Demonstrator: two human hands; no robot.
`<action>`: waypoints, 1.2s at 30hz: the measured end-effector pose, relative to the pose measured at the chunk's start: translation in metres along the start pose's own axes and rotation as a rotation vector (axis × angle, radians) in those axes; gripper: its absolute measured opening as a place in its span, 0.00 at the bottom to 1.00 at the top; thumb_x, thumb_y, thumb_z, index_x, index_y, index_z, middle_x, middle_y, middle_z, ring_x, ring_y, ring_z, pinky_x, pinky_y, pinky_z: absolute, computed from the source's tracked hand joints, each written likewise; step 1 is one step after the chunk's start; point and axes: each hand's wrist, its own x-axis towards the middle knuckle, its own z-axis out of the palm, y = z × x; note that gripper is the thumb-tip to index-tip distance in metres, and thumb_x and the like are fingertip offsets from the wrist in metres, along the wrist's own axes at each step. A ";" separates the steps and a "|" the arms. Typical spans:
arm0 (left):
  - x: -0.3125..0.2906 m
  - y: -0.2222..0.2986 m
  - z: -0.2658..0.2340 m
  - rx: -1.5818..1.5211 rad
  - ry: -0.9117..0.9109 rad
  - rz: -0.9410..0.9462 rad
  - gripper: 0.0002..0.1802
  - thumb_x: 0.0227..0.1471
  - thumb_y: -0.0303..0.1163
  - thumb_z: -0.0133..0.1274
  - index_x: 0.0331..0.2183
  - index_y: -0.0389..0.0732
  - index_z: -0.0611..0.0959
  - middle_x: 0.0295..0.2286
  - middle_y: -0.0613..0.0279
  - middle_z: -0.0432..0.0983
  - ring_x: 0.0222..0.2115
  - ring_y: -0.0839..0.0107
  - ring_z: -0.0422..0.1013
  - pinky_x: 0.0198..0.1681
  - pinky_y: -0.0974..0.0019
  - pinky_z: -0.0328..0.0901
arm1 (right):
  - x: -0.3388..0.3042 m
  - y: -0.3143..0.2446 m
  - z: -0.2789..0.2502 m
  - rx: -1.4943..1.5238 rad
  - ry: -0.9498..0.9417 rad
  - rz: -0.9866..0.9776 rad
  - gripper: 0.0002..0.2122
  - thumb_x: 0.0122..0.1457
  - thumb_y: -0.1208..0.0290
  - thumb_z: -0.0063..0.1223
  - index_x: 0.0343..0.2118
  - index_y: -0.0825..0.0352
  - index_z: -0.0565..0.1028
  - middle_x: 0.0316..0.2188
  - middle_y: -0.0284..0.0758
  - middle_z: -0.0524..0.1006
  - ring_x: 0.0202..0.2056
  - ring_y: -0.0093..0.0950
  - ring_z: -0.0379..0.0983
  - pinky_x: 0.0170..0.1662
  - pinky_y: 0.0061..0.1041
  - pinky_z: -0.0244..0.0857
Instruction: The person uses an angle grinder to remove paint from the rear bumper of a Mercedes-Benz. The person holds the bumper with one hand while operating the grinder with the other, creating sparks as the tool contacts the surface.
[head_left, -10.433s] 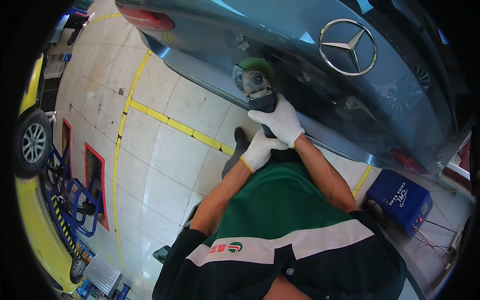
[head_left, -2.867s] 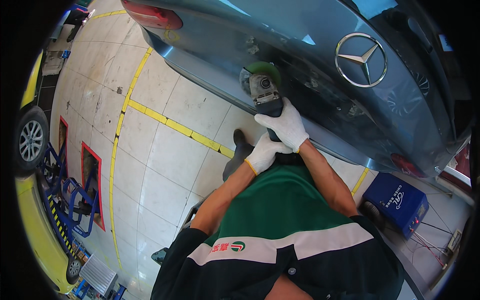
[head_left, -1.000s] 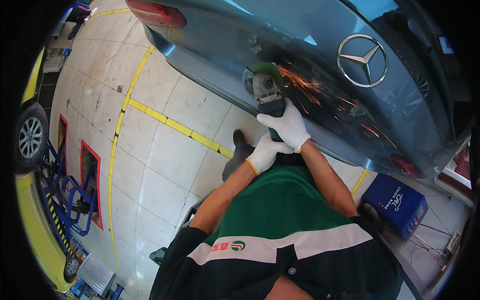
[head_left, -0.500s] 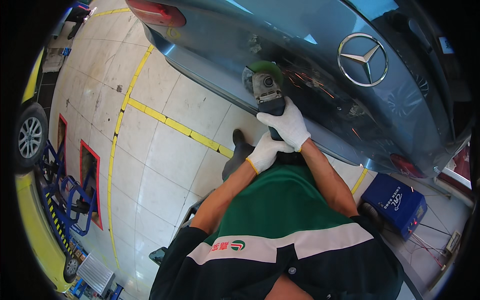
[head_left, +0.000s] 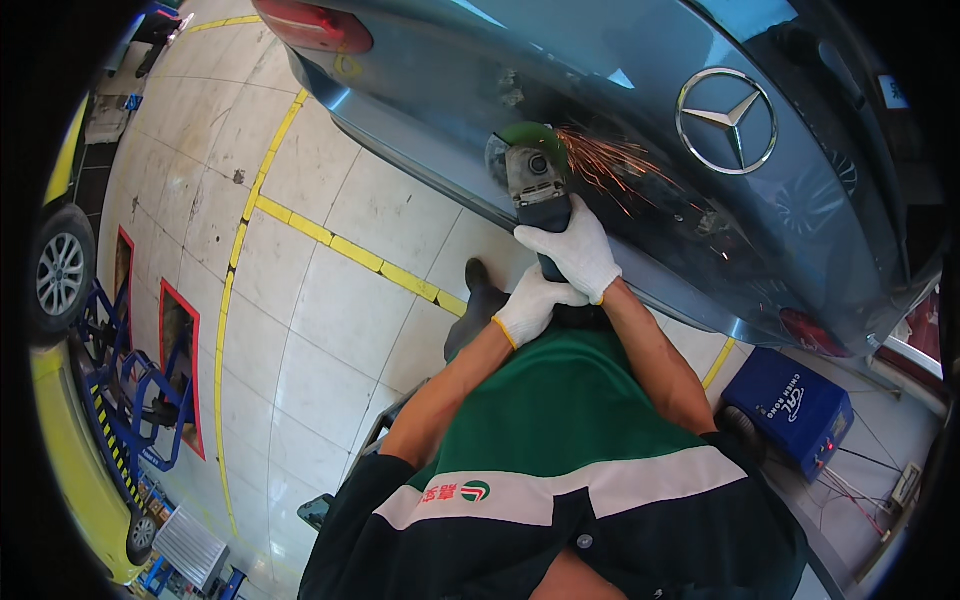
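An angle grinder [head_left: 541, 190] with a green disc [head_left: 530, 134] is in both my gloved hands. My right hand [head_left: 580, 245] wraps round the front of its body, just behind the metal head. Farther back, my left hand [head_left: 535, 302] is closed on the rear end, which the glove mostly hides. The disc meets the rear panel of a grey-blue car [head_left: 430, 110] at a dark, scuffed patch. Orange sparks [head_left: 610, 165] fan out from it to the right across the panel. Both gloves are white knit with yellow cuffs.
A star emblem [head_left: 727, 120] sits on the car, right of the sparks. At the lower right stands a blue machine [head_left: 787, 410] with cables on the floor. Yellow lines [head_left: 320, 232] cross the tiled floor. To the left are a yellow car [head_left: 75, 460] and blue lift frames [head_left: 150, 400].
The sparks have grown from a few thin streaks to a dense spray. The grinder and both hands have barely moved.
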 end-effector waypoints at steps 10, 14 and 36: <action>-0.001 0.000 0.002 -0.019 0.029 -0.022 0.35 0.36 0.16 0.62 0.51 0.31 0.76 0.45 0.60 0.78 0.50 0.65 0.73 0.55 0.64 0.66 | 0.000 0.006 0.003 0.038 -0.002 0.018 0.29 0.45 0.61 0.73 0.46 0.73 0.74 0.36 0.38 0.80 0.37 0.28 0.78 0.43 0.28 0.73; -0.003 0.003 0.003 -0.005 0.017 -0.016 0.34 0.36 0.16 0.62 0.51 0.31 0.76 0.45 0.60 0.78 0.49 0.66 0.73 0.55 0.64 0.66 | 0.001 0.001 0.000 0.000 -0.007 0.026 0.28 0.45 0.60 0.73 0.45 0.72 0.74 0.36 0.39 0.80 0.37 0.28 0.78 0.43 0.28 0.73; -0.003 0.002 0.002 0.001 0.021 -0.030 0.34 0.37 0.17 0.63 0.51 0.31 0.76 0.46 0.60 0.77 0.49 0.66 0.73 0.55 0.64 0.65 | -0.001 -0.002 0.001 -0.036 0.002 0.021 0.28 0.45 0.60 0.73 0.45 0.72 0.74 0.35 0.38 0.81 0.35 0.27 0.78 0.42 0.29 0.73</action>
